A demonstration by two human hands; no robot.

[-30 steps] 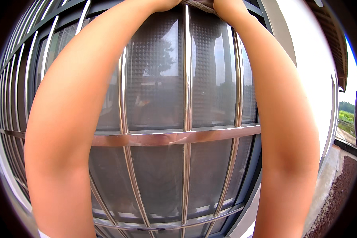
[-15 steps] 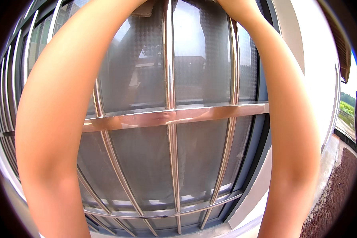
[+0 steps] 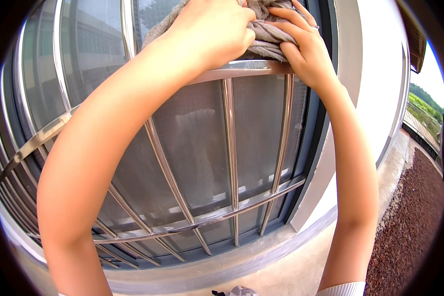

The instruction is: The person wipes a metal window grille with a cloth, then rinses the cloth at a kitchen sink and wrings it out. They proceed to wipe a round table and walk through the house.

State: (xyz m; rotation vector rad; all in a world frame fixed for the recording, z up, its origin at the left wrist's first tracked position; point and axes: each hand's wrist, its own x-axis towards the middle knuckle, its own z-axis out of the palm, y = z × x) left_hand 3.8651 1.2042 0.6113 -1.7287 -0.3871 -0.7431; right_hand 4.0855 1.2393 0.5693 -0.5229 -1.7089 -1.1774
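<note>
Grey cloth bunches under the raised left hand, curled on it, and right hand, fingers spread.

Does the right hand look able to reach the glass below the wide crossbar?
Probably yes: between the upright bars, gaps leave the glass exposed, though the right hand holds a cloth.

Head camera, wide fisheye, and we're looking out from above the person's own forearms, facing the barred window up close, tipped downward and leaning, rails slanting up rightward, with pale wall and brown gravel curving along the right side!
</note>
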